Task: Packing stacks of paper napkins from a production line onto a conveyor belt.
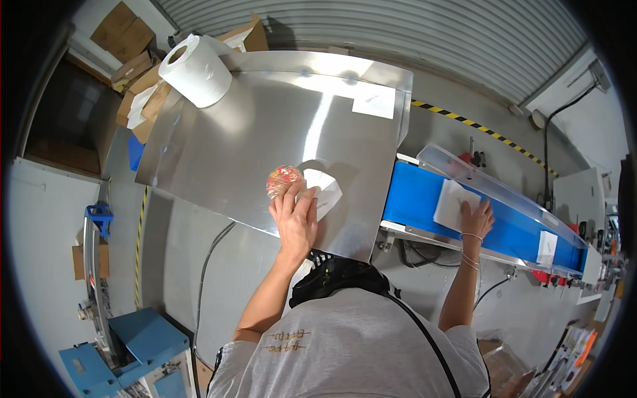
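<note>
My left hand (295,219) lies on the steel table (219,146), fingers on a round red and gold patterned item in clear wrap (284,180). A white paper slip (324,192) lies just right of that hand. My right hand (476,220) rests flat on the blue conveyor belt (418,199), its fingertips on a white flat packet (454,202). Another white packet (546,247) lies farther down the belt.
A big white paper roll (197,70) stands at the table's far left corner, a white label (373,101) at its far right. Cardboard boxes (136,66) pile up behind. A clear guard (491,186) runs along the belt. Blue machine (126,345) at lower left.
</note>
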Available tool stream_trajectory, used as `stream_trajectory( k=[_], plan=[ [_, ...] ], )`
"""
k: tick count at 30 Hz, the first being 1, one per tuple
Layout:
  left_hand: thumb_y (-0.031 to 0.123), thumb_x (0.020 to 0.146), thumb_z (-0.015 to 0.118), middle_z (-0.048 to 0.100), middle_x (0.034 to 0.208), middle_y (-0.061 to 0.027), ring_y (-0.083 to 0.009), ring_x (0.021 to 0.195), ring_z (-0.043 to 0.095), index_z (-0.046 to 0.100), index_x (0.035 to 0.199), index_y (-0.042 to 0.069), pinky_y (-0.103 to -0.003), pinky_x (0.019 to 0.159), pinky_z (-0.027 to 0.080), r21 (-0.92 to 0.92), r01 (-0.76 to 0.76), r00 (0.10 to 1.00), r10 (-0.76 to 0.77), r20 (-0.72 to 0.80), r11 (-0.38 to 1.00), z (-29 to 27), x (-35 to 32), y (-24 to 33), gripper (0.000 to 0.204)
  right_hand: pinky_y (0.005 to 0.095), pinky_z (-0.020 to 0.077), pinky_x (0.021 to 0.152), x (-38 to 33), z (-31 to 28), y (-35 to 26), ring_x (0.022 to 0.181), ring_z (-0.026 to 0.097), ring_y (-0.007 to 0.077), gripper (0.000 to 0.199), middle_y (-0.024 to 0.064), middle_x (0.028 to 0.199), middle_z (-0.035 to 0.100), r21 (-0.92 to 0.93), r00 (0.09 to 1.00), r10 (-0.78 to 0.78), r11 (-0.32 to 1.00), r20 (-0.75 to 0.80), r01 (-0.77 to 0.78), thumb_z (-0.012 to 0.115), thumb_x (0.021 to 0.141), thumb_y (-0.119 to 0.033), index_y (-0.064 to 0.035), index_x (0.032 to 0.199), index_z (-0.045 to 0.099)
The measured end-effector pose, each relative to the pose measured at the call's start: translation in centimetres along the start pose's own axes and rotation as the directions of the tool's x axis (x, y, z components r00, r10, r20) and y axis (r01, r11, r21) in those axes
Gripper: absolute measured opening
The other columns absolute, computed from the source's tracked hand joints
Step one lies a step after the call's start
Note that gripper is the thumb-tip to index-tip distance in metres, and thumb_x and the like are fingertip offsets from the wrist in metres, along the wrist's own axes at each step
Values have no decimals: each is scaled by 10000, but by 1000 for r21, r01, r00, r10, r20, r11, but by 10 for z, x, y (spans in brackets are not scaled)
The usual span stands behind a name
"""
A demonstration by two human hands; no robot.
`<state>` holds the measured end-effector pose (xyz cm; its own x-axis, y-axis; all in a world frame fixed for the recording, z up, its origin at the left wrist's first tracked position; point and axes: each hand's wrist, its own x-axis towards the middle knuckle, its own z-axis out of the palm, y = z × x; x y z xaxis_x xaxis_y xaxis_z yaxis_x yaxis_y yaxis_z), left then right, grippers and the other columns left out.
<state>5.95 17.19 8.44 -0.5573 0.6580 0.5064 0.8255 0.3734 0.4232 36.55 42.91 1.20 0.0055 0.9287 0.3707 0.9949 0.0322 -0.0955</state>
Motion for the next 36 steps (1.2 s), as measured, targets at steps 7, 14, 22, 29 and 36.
stream_trajectory(
  k=[7, 14, 22, 29, 36],
  plan=[
    [28, 752, 689, 574, 1203, -79, -279, 1146, 505, 705, 985, 113, -435, 944, 351, -12, -22, 1000, 22, 18, 1000, -2, 1, 0, 249, 345, 492, 858, -23, -58, -112, 1035, 577, 233, 455, 94, 1178, 586, 892, 712, -634, 452, 301, 26, 758, 756, -137, -90, 1179, 596],
    [56, 739, 710, 557, 1219, -89, -297, 1181, 475, 716, 948, 129, -456, 966, 330, -10, -103, 994, 103, 46, 995, -7, 5, 1, 222, 308, 496, 831, -55, -45, -222, 1019, 564, 206, 408, 59, 1175, 553, 989, 209, -971, 94, 117, -114, 735, 755, -94, -74, 1133, 583],
    [97, 767, 723, 591, 1174, -163, -352, 995, 570, 581, 1183, 24, -439, 858, 436, 76, -13, 993, 4, 114, 997, -8, 18, -14, 446, 303, 475, 755, -51, -13, -146, 817, 563, 135, 346, 76, 890, 624, 918, 546, -757, 179, 358, -353, 659, 891, -295, -19, 1075, 559],
    [38, 781, 660, 631, 917, -181, -393, 830, 599, 625, 967, 20, -465, 695, 483, 135, -97, 969, 63, 237, 986, -6, 23, 7, 190, 388, 491, 675, 33, 34, 41, 764, 630, 321, 422, 186, 868, 651, 660, 940, -119, 740, 321, -132, 651, 860, -414, -22, 1011, 610],
    [37, 786, 670, 664, 875, -191, -364, 746, 640, 666, 1029, 54, -408, 670, 505, -343, -181, 858, 318, 402, 922, 27, 26, 79, 244, 421, 421, 929, 47, -28, 70, 1142, 511, 336, 634, 148, 1225, 554, 483, 969, -244, 852, 23, 203, 778, 734, -319, -80, 1253, 506]
  ],
)
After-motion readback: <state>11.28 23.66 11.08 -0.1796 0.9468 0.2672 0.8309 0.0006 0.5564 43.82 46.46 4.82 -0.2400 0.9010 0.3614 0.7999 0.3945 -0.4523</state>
